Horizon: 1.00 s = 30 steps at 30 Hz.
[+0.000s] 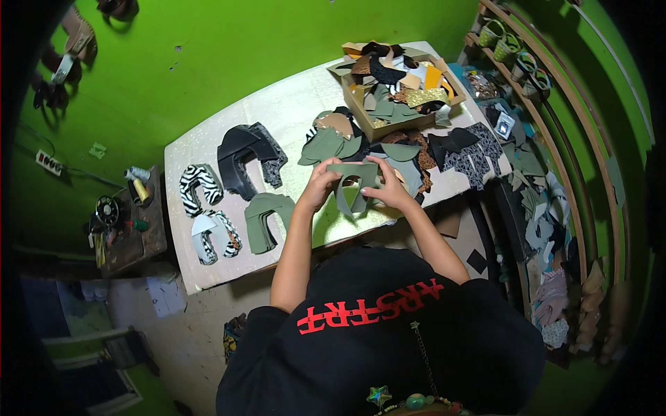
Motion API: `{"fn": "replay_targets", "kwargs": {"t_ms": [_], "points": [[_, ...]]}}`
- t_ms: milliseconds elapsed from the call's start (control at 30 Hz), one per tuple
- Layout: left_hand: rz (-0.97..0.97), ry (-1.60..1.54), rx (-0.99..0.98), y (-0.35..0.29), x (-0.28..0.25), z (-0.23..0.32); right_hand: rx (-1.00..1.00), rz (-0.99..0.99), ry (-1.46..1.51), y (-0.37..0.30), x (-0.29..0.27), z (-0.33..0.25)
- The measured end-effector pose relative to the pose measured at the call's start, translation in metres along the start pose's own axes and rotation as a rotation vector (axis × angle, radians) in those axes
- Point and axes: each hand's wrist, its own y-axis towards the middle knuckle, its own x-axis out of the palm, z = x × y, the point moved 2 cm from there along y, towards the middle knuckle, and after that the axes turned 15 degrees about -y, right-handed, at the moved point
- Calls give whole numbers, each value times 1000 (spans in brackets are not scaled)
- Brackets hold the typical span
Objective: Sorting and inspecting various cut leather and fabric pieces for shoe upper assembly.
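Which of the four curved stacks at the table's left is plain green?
The lower-right green stack; the others are the black stack, zebra-striped stack and mixed-pattern stack.

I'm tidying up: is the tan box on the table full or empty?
Full: the tan box has mixed-colour scraps heaped over its rim.

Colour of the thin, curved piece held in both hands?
Plain olive-green thin, curved piece; best in the head view.
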Motion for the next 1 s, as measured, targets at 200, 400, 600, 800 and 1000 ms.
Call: {"fn": "replay_targets", "kwargs": {"t_ms": [200, 400, 600, 800, 1000], "points": [[109, -169, 50, -44, -26, 23, 116, -105, 133, 21, 18, 3], [274, -220, 145, -81, -61, 42, 311, 425, -850, 31, -14, 45], [322, -184, 187, -96, -82, 42, 145, 610, -939, 37, -7, 47], [347, -198, 181, -111, -91, 50, -88, 693, -762, 48, 31, -25], [325, -219, 184, -120, -95, 61, -125, 547, -499, 74, 66, -38]]}}
